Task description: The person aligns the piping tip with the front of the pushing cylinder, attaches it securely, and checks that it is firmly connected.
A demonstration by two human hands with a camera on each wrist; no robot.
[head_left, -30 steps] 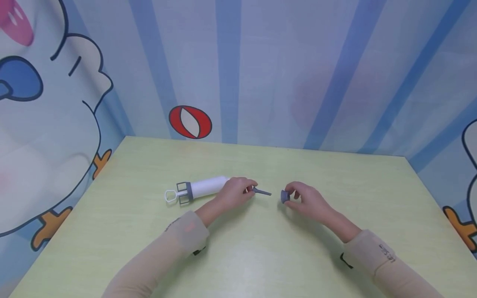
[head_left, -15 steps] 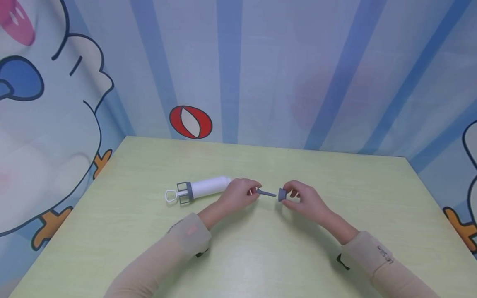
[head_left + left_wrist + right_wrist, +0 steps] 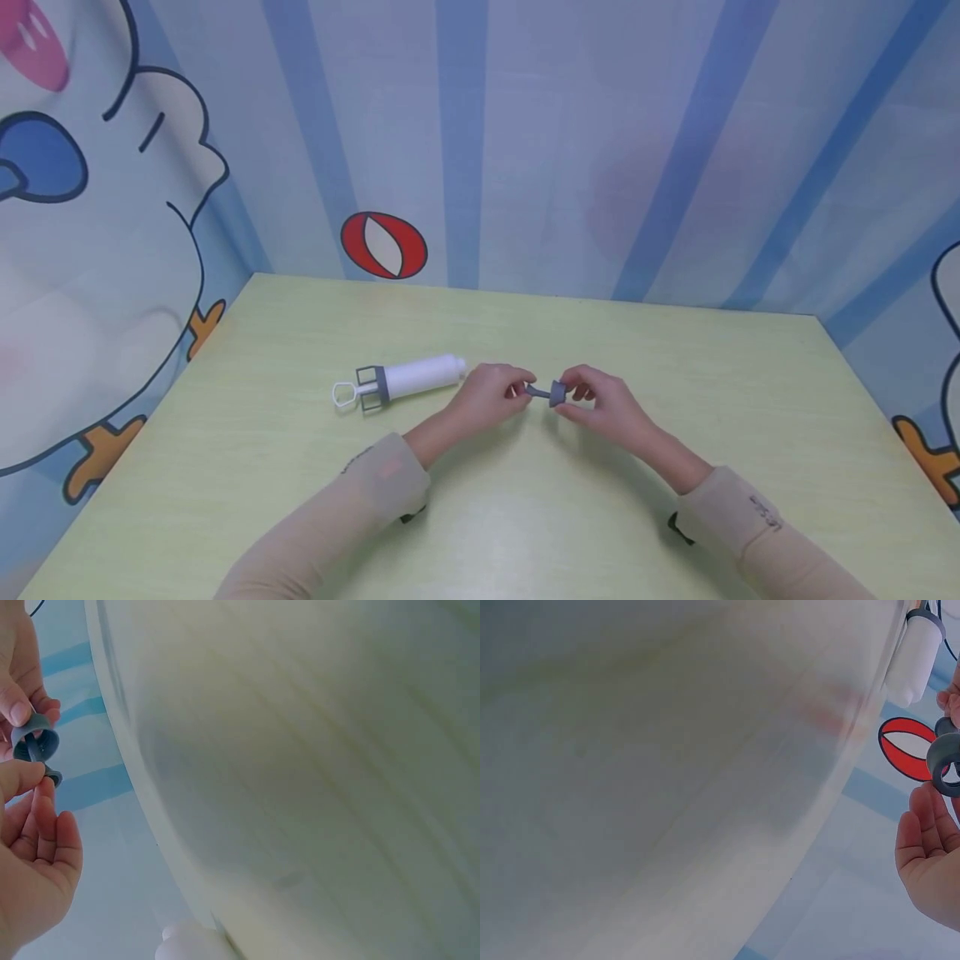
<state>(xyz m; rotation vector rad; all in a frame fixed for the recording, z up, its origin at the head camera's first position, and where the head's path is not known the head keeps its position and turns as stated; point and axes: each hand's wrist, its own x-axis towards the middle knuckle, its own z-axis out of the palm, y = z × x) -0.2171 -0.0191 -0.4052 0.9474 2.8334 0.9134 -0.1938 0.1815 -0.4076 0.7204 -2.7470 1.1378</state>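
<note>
Between finger and thumb my left hand pinches a thin grey nozzle by its wider end. My right hand grips a short grey ring-shaped cap by its rim. In the left wrist view the nozzle's narrow end reaches into the open hollow of the cap. Left of both hands, a white syringe-like tube lies on the table, with a grey collar and a white pull ring at its left end. Its right end shows a short bare neck.
The pale green table runs back to a striped blue cloth wall. Cartoon figures and a red oval are printed on the cloth. A wrist strap shows below each sleeve.
Both hands have drawn closer, the left moving right and the right moving slightly left. The nozzle tip, apart from the cap before, is now inside it. The tube has stayed put.
</note>
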